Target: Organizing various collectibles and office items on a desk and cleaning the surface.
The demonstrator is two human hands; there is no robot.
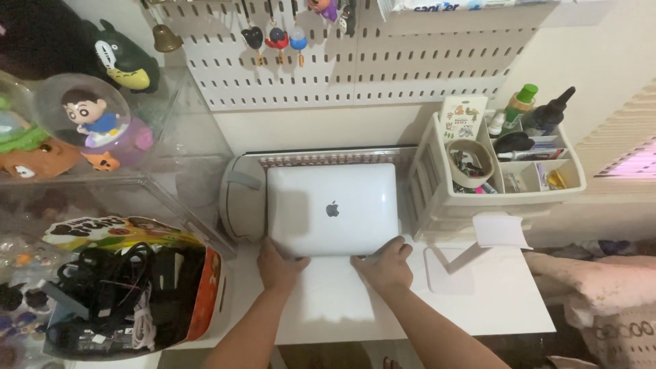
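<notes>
My left hand (pixel 279 265) and my right hand (pixel 384 264) both rest at the near edge of the laptop (pixel 333 209), one at each front corner. The fingers of each hand curl against that edge, so I am grasping the laptop from the front with both hands; my thumbs seem to sit under the lip, though the view is too flat to be sure. The laptop is shut, silver, lid up, and lies straight ahead of my hands, square to me, on the white bench (pixel 492 301). Its far edge lies just before a strip of keys, probably a keyboard (pixel 328 157), tucked against the wall.

Just left of the laptop, touching its side, lies a pale rounded case (pixel 239 198). To the right of my right hand stands a white stand (pixel 454 263) with a tilted top plate, near but apart from the laptop. Behind it, beside the laptop's right edge, is a cream organizer (pixel 437 191) filled with pens, bottles and a roll of tape.

On my left, a bag (pixel 205 294) holds a tangle of black cables. Above it a clear shelf (pixel 137 181) carries a toy figure in a globe (pixel 89 116). A white pegboard (pixel 355 61) with hanging charms covers the wall behind.
</notes>
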